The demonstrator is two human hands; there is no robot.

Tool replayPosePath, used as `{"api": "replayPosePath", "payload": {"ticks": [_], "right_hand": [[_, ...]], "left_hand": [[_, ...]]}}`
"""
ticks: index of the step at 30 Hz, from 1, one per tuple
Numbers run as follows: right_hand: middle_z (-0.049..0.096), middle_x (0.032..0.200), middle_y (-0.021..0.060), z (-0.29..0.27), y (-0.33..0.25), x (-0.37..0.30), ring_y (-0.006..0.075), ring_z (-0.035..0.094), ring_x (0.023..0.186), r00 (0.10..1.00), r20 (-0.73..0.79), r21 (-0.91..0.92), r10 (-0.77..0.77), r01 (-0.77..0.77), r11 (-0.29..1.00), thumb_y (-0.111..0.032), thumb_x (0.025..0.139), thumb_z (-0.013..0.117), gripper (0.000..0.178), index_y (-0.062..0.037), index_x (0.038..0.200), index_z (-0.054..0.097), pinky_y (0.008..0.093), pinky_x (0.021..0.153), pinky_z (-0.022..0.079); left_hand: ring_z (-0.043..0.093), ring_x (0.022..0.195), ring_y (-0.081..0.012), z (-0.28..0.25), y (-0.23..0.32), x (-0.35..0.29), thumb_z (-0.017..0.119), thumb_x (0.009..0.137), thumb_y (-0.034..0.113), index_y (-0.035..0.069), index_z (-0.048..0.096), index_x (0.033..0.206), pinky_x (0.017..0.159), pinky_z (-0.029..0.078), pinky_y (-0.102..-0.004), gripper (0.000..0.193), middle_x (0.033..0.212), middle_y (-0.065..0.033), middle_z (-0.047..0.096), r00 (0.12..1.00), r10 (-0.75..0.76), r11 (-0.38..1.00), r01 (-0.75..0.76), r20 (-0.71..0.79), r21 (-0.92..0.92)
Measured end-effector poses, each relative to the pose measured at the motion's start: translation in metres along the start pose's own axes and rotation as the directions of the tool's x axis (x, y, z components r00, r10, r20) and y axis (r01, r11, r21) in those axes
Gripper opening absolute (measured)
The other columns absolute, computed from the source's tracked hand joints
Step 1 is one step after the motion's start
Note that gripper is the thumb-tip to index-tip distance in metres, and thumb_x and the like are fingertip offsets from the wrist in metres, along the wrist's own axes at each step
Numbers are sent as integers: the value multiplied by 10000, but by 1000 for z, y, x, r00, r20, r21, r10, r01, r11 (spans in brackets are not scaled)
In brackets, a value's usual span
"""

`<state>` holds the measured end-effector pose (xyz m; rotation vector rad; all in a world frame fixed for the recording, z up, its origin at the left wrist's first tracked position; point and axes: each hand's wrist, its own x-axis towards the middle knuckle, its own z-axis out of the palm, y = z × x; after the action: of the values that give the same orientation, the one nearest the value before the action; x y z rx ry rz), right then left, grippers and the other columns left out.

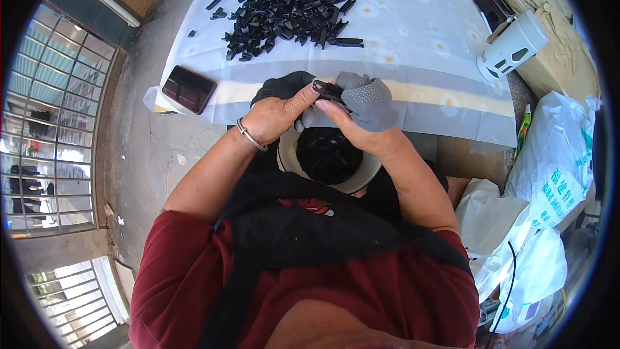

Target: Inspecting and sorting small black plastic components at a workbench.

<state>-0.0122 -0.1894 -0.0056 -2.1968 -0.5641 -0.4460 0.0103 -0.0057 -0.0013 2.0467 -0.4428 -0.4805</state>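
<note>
My left hand (281,105), in a dark glove with its thumb bare, grips one end of a small black plastic part (330,92). My right hand (365,105), in a grey dotted glove with a bare thumb, is closed on the other end of that same part. Both thumbs press on it from above, and the fingers hide much of its underside. The two hands meet just over the table's near edge. Below them, between my legs, stands a pale round bucket (282,156) with dark contents, which I cannot make out clearly.
On the flowered cloth (413,77) of the table, a heap of small black plastic parts (284,19) lies ahead, with more behind. A phone (188,88) rests at the left edge. A white tumbler (513,45) stands at the right, near white plastic bags (549,168).
</note>
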Motion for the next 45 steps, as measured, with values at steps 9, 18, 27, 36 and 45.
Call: {"api": "replayPosePath", "payload": {"ticks": [9, 18, 27, 36, 45], "right_hand": [[576, 686, 111, -8, -8, -5, 285, 554, 634, 995, -67, -63, -71, 66, 996, -280, 800, 569, 229, -51, 798, 587, 376, 570, 430], [591, 724, 92, -14, -11, -8, 269, 541, 633, 980, 59, -392, -191, 199, 898, -218, 754, 629, 186, -55, 841, 610, 359, 556, 406], [527, 674, 71, -10, -24, -10, 263, 476, 590, 989, 78, -541, -126, 148, 828, -275, 768, 568, 197, -88, 831, 562, 365, 525, 357], [524, 608, 83, 8, -17, -11, 245, 517, 548, 978, -19, -428, -208, 180, 886, -234, 776, 538, 154, -81, 759, 532, 370, 478, 376], [586, 854, 109, -8, 4, 0, 305, 553, 773, 980, 194, -342, -50, 115, 933, -258, 808, 558, 226, -36, 836, 585, 427, 674, 433]], "left_hand": [[471, 618, -88, 15, 2, -1, 414, 910, 357, 14, 607, 832, 558, 404, -239, 401, 700, -11, 553, 964, -35, 846, -112, -263, -522], [513, 550, -172, 2, 18, -5, 382, 913, 365, 15, 581, 802, 542, 418, -310, 418, 613, -70, 554, 972, 77, 992, -97, -220, -78], [512, 578, -308, -1, 30, -9, 360, 919, 313, 9, 542, 754, 561, 410, -356, 391, 626, -159, 535, 949, 206, 978, -195, -237, 73], [539, 610, -319, 6, 30, -5, 395, 906, 244, 9, 549, 737, 569, 424, -350, 328, 655, -167, 560, 947, 250, 962, -220, -202, 160], [577, 848, -301, -41, 11, 41, 447, 850, 350, 51, 574, 983, 746, 461, -361, 351, 949, -157, 592, 877, 421, 670, -131, -229, 731]]}}
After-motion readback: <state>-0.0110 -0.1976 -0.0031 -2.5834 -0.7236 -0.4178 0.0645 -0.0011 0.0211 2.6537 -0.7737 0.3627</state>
